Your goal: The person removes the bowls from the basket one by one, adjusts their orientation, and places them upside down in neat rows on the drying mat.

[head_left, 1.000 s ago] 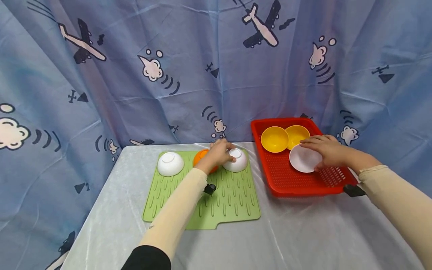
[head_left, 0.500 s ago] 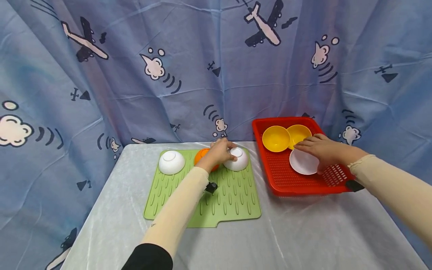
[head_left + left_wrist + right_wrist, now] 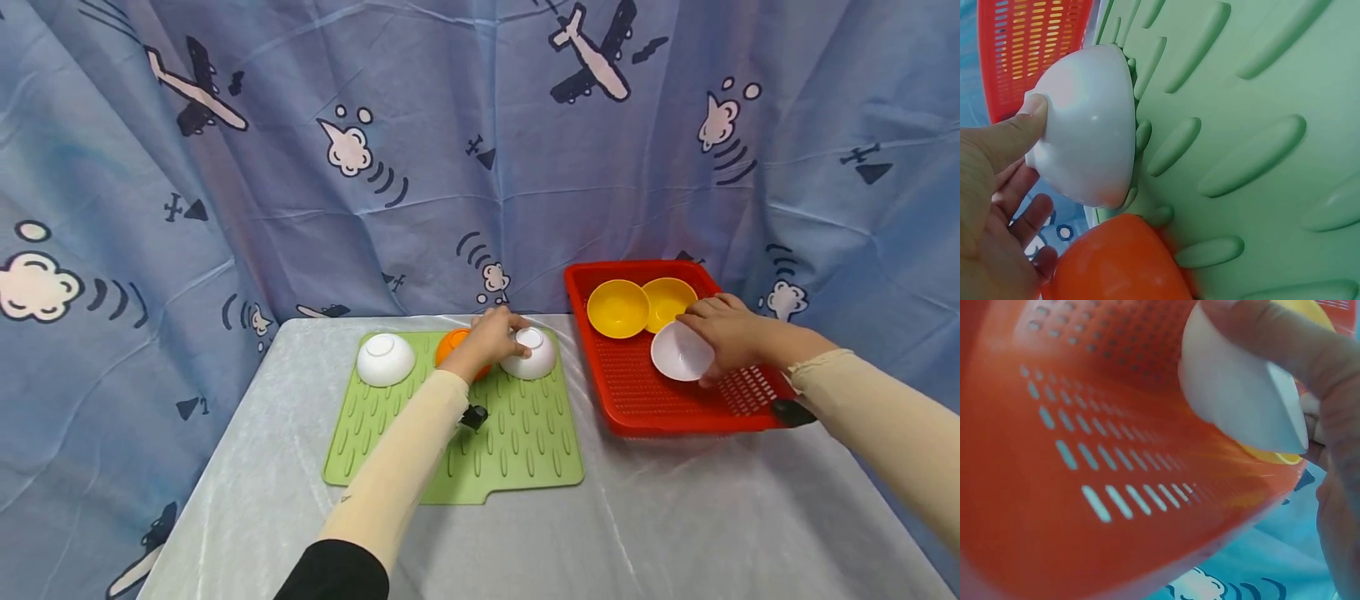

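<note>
My left hand (image 3: 492, 337) pinches the foot of an upside-down white bowl (image 3: 1088, 128) at the back right of a green ridged drying mat (image 3: 498, 450). In the left wrist view the thumb presses the foot's near side, the fingers curl behind it, and the bowl's rim meets the mat. Close beside it an orange bowl (image 3: 1119, 259), also upside down, is partly covered by the hand in the head view. My right hand (image 3: 727, 333) grips the rim and side of another white bowl (image 3: 681, 352), tilted with its mouth facing me, inside a red perforated basket (image 3: 630, 417).
Two yellow bowls (image 3: 618, 308) stand mouth up at the back of the basket. A third white bowl (image 3: 386, 360) sits upside down at the mat's back left. Behind the grey-covered table (image 3: 540, 550) hangs a blue patterned curtain (image 3: 420, 167).
The white bowl in my right hand has tilted, showing more of its inside. My left hand keeps its place on the other white bowl. The whole head view has shifted slightly.
</note>
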`<state>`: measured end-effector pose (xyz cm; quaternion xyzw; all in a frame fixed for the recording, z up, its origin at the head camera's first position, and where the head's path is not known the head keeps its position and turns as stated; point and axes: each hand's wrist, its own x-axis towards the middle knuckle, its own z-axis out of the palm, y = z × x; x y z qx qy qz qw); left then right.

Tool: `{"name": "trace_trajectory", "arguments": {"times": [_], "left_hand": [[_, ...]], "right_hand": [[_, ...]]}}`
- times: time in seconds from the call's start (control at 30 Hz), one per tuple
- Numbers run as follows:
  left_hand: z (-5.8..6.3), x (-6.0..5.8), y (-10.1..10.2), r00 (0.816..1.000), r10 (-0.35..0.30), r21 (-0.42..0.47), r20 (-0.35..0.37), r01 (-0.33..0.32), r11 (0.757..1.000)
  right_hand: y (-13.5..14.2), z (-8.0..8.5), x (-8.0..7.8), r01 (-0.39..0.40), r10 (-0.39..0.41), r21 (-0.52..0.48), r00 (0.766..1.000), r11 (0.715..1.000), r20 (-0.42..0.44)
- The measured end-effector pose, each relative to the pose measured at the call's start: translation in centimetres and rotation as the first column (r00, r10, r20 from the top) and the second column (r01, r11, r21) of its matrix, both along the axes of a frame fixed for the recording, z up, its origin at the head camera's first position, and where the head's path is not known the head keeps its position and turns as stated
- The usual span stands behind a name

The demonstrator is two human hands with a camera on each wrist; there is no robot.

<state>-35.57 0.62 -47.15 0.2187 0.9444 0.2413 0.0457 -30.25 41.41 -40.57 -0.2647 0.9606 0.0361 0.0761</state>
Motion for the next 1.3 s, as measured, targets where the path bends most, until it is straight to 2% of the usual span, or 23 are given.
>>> {"name": "trace_trajectory", "arguments": {"times": [0.17,0.3,0.43,0.57,0.7,0.83,1.07,1.3], "left_hand": [[-0.1,0.1,0.2,1.000,0.001,-0.017,-0.001,-0.001,1.000],[0.0,-0.1,0.1,1.000,0.005,-0.025,-0.020,-0.006,1.000],[0.2,-0.3,0.2,0.999,0.014,-0.027,-0.032,-0.015,1.000],[0.3,-0.3,0.1,1.000,0.014,-0.040,-0.023,-0.015,0.999],[0.1,-0.2,0.2,1.000,0.004,-0.042,-0.011,-0.004,0.999],[0.1,-0.1,0.1,1.000,0.005,-0.033,-0.013,-0.005,0.999],[0.6,0.1,-0.1,1.000,0.015,-0.045,-0.024,-0.016,0.999],[0.6,0.6,0.3,1.000,0.001,-0.089,-0.016,-0.002,0.996]], "right_hand": [[-0.5,0.8,1.2,0.052,-0.063,-0.107,0.992,0.993,-0.108],[-1.3,2.2,2.0,0.087,-0.132,-0.212,0.969,0.973,-0.211],[-2.5,3.5,2.9,0.134,-0.217,-0.318,0.946,0.938,-0.241],[-4.0,3.7,4.1,0.178,-0.301,-0.445,0.927,0.878,-0.223],[-5.7,3.2,5.5,0.142,-0.320,-0.555,0.917,0.820,-0.239],[-7.6,2.6,6.5,0.110,-0.328,-0.609,0.908,0.785,-0.260],[-11.7,0.9,8.7,0.120,-0.387,-0.685,0.888,0.719,-0.249],[-14.4,-0.8,11.0,0.050,-0.371,-0.746,0.888,0.665,-0.271]]}}
